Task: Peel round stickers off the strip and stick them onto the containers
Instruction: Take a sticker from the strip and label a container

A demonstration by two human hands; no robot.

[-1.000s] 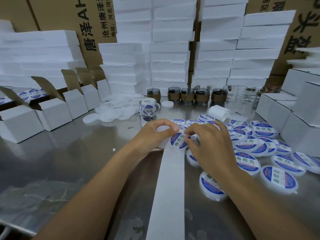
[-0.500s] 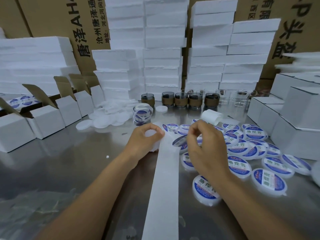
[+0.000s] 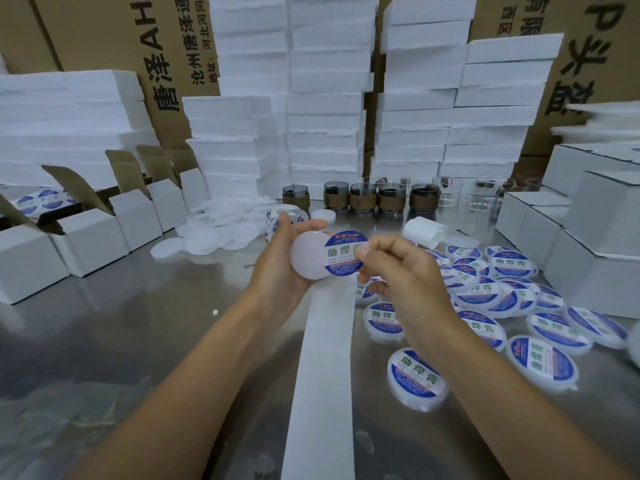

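Fingers of the left hand (image 3: 280, 268) curl round a blank white container (image 3: 306, 254) held above the steel table (image 3: 138, 323). The right hand (image 3: 405, 271) pinches a round blue sticker (image 3: 341, 254) at its three o'clock edge, and the sticker overlaps the container's right side. The bare strip (image 3: 322, 375) runs toward six o'clock, with labelled containers (image 3: 415, 375) at four o'clock.

The steel table (image 3: 121, 334) bears a white strip (image 3: 323, 393), labelled containers (image 3: 417, 377) at right, plain lids (image 3: 207, 237), open boxes (image 3: 91, 239) at left, and cups (image 3: 362, 200) behind.
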